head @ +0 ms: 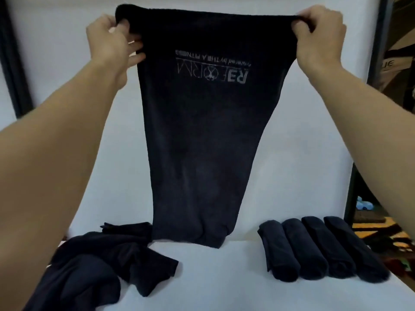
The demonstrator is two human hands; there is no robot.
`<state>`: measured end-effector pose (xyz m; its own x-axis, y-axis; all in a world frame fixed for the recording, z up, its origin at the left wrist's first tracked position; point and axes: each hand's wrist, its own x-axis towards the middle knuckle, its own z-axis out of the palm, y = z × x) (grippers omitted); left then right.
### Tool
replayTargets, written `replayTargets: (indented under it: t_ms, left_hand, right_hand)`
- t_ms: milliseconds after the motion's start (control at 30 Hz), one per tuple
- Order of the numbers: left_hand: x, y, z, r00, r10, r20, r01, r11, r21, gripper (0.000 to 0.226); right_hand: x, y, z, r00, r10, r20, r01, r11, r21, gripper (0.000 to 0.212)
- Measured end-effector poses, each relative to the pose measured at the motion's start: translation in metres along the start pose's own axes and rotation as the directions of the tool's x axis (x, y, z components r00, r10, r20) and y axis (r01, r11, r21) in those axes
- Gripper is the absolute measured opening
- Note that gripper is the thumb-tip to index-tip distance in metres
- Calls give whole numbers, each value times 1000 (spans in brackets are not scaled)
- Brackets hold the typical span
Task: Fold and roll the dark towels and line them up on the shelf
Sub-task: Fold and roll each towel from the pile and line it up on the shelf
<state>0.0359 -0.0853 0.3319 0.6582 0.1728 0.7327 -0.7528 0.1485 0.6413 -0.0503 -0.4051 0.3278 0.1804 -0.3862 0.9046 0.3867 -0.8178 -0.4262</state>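
Both arms up and out. Left hand (110, 43) pinches one top corner of a dark towel (202, 131), fingers curled into the bunched edge. Right hand (318, 39) grips the other top corner, knuckles toward the viewer. Top edge stretched taut between the two hands.

Towel hangs straight down from the grip, narrowing toward the bottom. Its lower hem just meets the white shelf (213, 277) and crumples slightly there. Pale printed lettering (213, 68) sits high on the cloth, just below the hands, upside down and mirrored.

On the shelf to the left, below the left forearm: a loose heap of dark towels (101, 265), unfolded, one flap spilling toward the middle. The heap's far edge touches or lies just beside the hanging hem; cannot tell which.

On the shelf to the right: four rolled towels (318, 248), side by side, touching, angled slightly. They lie apart from the hanging towel.

White panel (67, 86) behind. Dark upright post (13, 63) at far left. Patterned rug (377, 232) beyond the shelf's right end.
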Motion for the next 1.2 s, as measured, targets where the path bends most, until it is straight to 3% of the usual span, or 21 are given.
replayTargets:
  t_ms: [100,200,333,433,533,633,767,867,967,1100,1200]
  left_hand:
    - [-32,21,-14,999,11,-47,-11,1000,-11,19]
    - [-64,39,-28,994,29,-105,-30,999,-12,12]
    - [-115,57,-57,981,122,-153,-109,990,89,16]
    - [-166,57,-83,981,90,-174,-73,992,104,24]
    - [-227,36,-107,985,-12,-174,27,996,87,26]
    - [-293,-4,-134,972,-154,-179,188,964,189,21]
    - [-356,-66,-166,902,-396,-171,431,841,326,24]
    - [-378,-100,-176,852,-496,-167,515,741,431,26]
    - [-373,-128,-176,821,-542,-181,556,686,469,25]
    - [-322,-171,-162,831,-511,-218,545,673,501,23]
    - [-270,-218,-147,848,-475,-238,521,657,545,27]
  right_hand:
    - [-17,-10,-33,998,-57,2,57,992,109,25]
    - [-39,-24,-67,993,-88,82,63,961,269,14]
    - [-80,-43,-114,964,-88,253,-17,922,388,12]
    - [-119,-43,-145,898,-65,436,-138,898,418,7]
    - [-166,-32,-166,755,35,655,-294,911,290,9]
    - [-223,-14,-178,497,149,855,-400,914,73,15]
    - [-293,5,-172,233,258,938,-370,915,-159,17]
    - [-328,23,-157,122,317,941,-306,914,-268,14]
    - [-335,44,-132,137,357,924,-286,908,-308,13]
    - [-312,82,-74,333,412,848,-291,900,-323,11]
    - [-293,117,-16,421,412,808,-240,910,-339,10]
